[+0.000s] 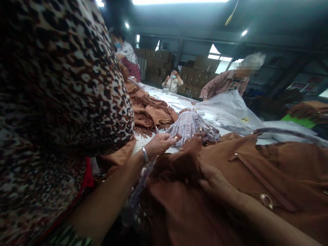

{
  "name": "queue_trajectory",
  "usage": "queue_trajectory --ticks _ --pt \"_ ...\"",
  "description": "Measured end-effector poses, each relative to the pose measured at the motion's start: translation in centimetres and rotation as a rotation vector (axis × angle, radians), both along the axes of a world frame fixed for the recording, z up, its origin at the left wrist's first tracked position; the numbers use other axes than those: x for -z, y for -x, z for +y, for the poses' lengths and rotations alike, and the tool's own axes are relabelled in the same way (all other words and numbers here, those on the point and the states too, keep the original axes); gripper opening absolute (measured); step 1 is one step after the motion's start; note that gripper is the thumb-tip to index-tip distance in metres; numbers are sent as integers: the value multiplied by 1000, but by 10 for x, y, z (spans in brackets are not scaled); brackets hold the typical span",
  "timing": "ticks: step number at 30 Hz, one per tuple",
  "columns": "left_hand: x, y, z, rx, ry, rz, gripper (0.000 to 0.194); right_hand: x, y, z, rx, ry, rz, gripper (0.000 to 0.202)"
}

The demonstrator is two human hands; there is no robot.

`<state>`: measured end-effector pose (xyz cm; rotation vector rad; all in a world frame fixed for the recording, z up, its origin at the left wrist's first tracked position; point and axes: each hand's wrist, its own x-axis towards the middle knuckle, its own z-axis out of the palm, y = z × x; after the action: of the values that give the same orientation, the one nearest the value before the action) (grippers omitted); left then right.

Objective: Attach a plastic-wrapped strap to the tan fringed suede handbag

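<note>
Left hand [159, 145]: fingers pinch small brown gold-studded strap [177, 138]
Right hand [216, 179]: fingers grip soft brown suede-like piece [174, 194]
Handling: best keep strap flat, piece slack

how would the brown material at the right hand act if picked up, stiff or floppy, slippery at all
Probably floppy: the brown material bunches into soft folds beside the right hand. It likely wouldn't be very slippery, since its surface looks matte. It seems unlikely to roll, as it lies in loose, uneven folds.
</note>
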<state>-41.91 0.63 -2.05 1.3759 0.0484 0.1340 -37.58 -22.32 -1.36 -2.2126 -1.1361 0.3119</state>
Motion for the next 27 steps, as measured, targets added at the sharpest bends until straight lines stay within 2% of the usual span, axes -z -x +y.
queue_trajectory --ticks 3,5,8,11,13,16,19,23,27 --pt "23 -7 -19 11 7 7 46 28 13 -18 24 154 -53 17" --pt "40 -10 -34 -15 -86 5 42 44 18 -21 44 264 -61 19" --pt "54 -11 -46 -80 -292 -52 29 49 14 -16 64 374 -42 25" --pt "53 -9 -45 -112 -437 -84 19 35 3 -9 70 323 40 32" --pt "51 -8 -44 -137 -503 -77 17 26 -3 -9 137 220 68 40" --pt "52 -8 -42 -169 -552 -56 17 23 -8 -16 332 -15 -122 40" --pt "53 -8 -42 -180 -582 -42 17 26 -9 -24 471 -226 -374 20" --pt "50 -7 -40 -168 -588 -61 17 27 -16 -24 493 -255 -386 13" --pt "47 -6 -39 -156 -633 -132 22 29 -27 -22 490 -159 -472 18"
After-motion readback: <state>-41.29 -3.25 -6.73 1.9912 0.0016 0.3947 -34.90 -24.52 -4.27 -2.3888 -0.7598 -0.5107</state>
